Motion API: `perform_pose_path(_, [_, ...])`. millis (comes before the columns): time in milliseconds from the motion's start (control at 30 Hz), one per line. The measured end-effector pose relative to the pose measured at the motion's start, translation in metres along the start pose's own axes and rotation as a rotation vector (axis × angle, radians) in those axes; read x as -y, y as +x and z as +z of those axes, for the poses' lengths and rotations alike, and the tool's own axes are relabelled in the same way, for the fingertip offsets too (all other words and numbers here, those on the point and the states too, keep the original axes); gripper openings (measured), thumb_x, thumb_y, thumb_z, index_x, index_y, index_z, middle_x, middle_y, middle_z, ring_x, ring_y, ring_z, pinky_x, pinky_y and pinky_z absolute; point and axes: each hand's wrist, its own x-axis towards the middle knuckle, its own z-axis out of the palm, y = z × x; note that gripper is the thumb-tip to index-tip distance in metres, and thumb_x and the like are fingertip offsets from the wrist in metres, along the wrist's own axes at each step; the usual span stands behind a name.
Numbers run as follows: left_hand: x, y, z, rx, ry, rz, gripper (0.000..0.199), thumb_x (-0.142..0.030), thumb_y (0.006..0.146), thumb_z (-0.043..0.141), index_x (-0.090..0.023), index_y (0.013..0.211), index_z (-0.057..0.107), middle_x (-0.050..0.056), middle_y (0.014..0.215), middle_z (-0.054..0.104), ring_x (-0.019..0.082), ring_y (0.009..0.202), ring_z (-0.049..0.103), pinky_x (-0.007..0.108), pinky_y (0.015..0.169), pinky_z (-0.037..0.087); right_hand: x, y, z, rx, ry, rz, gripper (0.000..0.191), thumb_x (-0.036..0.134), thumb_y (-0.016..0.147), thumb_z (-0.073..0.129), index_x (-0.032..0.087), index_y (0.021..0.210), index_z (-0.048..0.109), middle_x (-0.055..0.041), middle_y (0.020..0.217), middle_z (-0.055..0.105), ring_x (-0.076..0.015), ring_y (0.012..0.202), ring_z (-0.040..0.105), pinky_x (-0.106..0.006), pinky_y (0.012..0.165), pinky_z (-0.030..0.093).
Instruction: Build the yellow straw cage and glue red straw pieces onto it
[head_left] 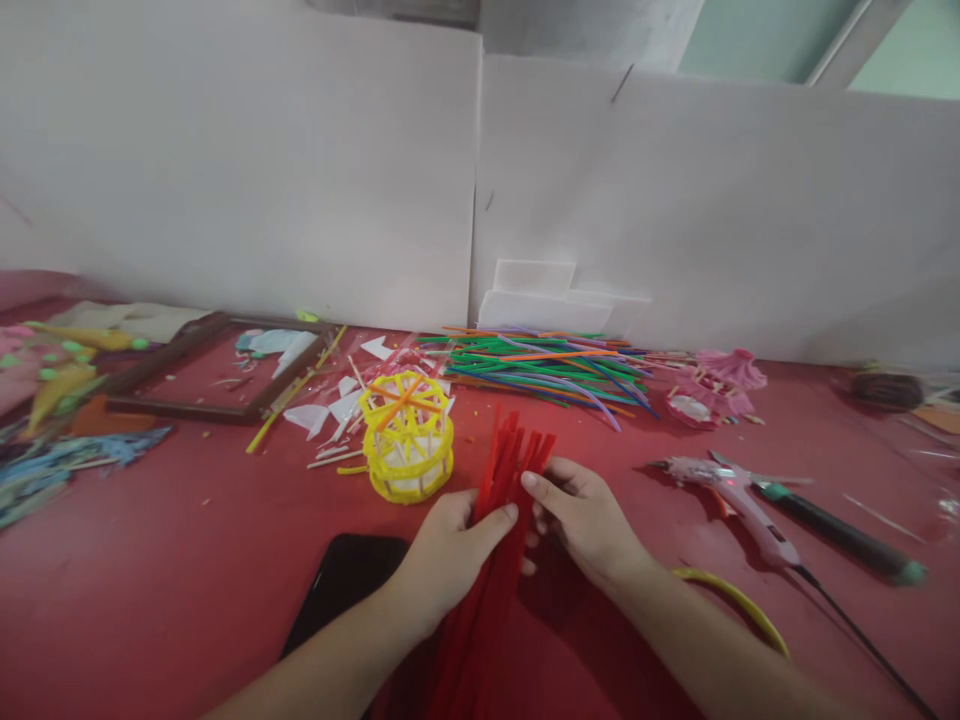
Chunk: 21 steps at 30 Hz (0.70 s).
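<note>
A bundle of red pipe cleaners [499,570] runs from the bottom edge up toward the middle of the view. My left hand [457,545] is wrapped round it, thumb across the front. On the bundle's right side, my right hand [577,510] pinches some of the stems near their upper ends with thumb and fingers. Just beyond my left hand stands a small yellow craft piece [409,440] made of fuzzy stems and sticks, with an orange cross on top. A black phone [345,585] lies partly under my left forearm.
Loose green, purple and orange pipe cleaners [540,365] lie along the white board [675,220]. To the right are a pink glue gun [750,510] with its cord, a dark green-ended tool [840,530] and a pink craft piece [712,390]. A brown frame [187,410] lies left.
</note>
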Motion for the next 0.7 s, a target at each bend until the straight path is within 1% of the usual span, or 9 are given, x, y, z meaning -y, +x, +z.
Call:
perform_pose_path(167, [0.0009,0.0003,-0.0005,0.011,-0.001,0.012,0.018,-0.025,0.087,0.059,-0.009,0.084,0.067,0.007,0.072,0.074,0.014,0.054,0.069,0.021,0.052,0.053,-0.0013,0.0003,-0.0016,0.023,-0.050,-0.022,0.033,0.047,0.071,0.078,0.016,0.072,0.065,0.0075,0.048,0.049,-0.0059,0.041,0.041,-0.020,0.042,0.035])
perform_pose_path(300, [0.0002,0.0010,-0.0003,0.005,0.022,-0.001,0.018,-0.025,0.087,0.058,-0.009,0.083,0.066,0.005,0.067,0.071,0.012,0.052,0.067,0.020,0.050,0.052,-0.0008,0.0002,-0.0016,0.053,-0.045,-0.031,0.033,0.047,0.070,0.079,0.015,0.074,0.067,0.0067,0.049,0.050,-0.0056,0.042,0.041,-0.019,0.042,0.034])
perform_pose_path(400, [0.0004,0.0012,0.0001,-0.016,0.055,-0.012,0.017,-0.025,0.088,0.057,-0.010,0.084,0.065,0.003,0.062,0.069,0.011,0.048,0.064,0.021,0.048,0.051,-0.0001,0.0006,-0.0006,0.042,-0.029,-0.037,0.037,0.048,0.067,0.081,0.015,0.076,0.069,0.0059,0.051,0.053,-0.0049,0.042,0.041,-0.019,0.042,0.032])
perform_pose_path(500, [0.0031,0.0017,-0.0003,-0.036,0.058,0.003,0.017,-0.026,0.088,0.057,-0.011,0.081,0.061,0.001,0.058,0.066,0.010,0.045,0.061,0.021,0.046,0.051,0.0001,0.0007,0.0008,0.008,0.024,0.003,0.041,0.054,0.068,0.079,0.016,0.068,0.064,0.0063,0.047,0.050,-0.0050,0.040,0.040,-0.018,0.040,0.031])
perform_pose_path(600, [0.0068,0.0035,-0.0015,-0.025,0.016,0.035,0.020,-0.030,0.086,0.060,-0.013,0.077,0.059,-0.001,0.055,0.064,0.009,0.042,0.058,0.020,0.044,0.049,0.0008,-0.0007,0.0022,-0.027,0.128,0.037,0.048,0.060,0.068,0.076,0.017,0.059,0.056,0.0063,0.044,0.048,-0.0053,0.039,0.040,-0.018,0.039,0.031])
perform_pose_path(700, [0.0088,0.0050,-0.0028,0.010,-0.079,0.052,0.026,-0.037,0.080,0.066,-0.014,0.073,0.057,-0.003,0.053,0.061,0.008,0.039,0.054,0.021,0.042,0.049,0.0035,-0.0029,0.0038,-0.013,0.200,0.035,0.043,0.055,0.064,0.081,0.017,0.066,0.061,0.0069,0.046,0.049,-0.0054,0.039,0.041,-0.018,0.038,0.034])
